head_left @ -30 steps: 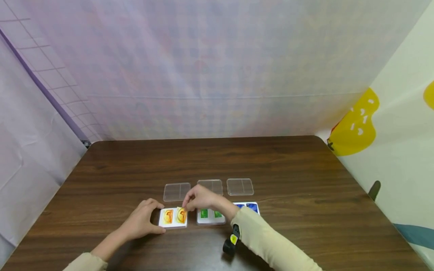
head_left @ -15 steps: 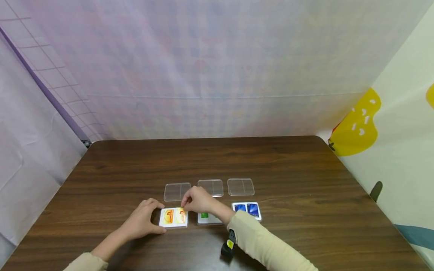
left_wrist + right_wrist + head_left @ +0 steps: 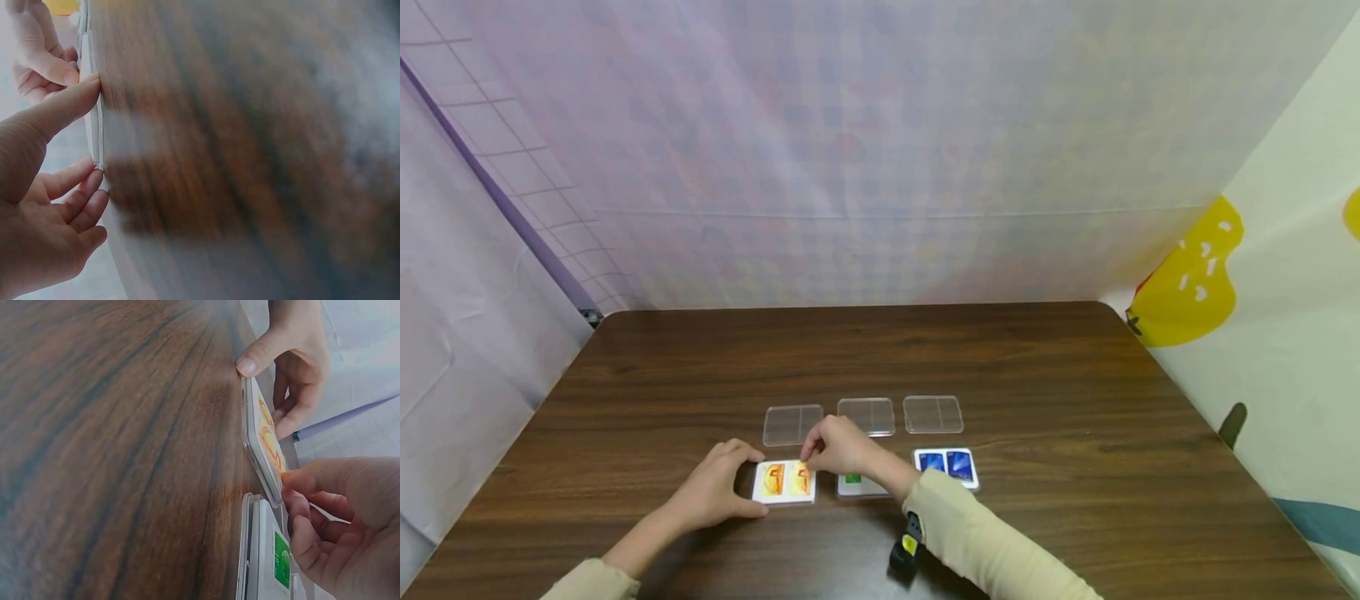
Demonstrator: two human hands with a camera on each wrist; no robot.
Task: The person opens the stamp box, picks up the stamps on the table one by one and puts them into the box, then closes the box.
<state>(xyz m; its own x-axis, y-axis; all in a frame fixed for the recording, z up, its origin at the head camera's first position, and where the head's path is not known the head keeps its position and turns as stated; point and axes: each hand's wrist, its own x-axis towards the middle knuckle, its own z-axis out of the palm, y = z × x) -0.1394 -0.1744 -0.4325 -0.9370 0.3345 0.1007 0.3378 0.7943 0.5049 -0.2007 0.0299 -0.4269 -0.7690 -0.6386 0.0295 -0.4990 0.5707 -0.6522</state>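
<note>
In the head view, a shallow white-and-clear card case (image 3: 784, 500) lies on the table with two orange-and-yellow cards side by side. My left hand (image 3: 718, 487) holds its left end, thumb at the near corner and fingers at the far one. My right hand (image 3: 844, 446) pinches the right-hand orange card (image 3: 802, 482) near its far right corner; in the right wrist view, thumb and forefinger meet at the card's edge. Just right lies a case with green cards (image 3: 852, 479), partly hidden by my right hand and wrist.
A case with two blue cards (image 3: 958, 464) lies to the right of my forearm. Behind the cases, three clear lids (image 3: 792, 427) lie in a row on the brown wooden table (image 3: 880, 358). Cloth curtains (image 3: 880, 150) hang beyond the table's back edge.
My right hand shifts slightly left, with its forearm uncovering the blue cards. The right-hand orange card, askew at first, now sits level with its neighbour. My left hand stays in place.
</note>
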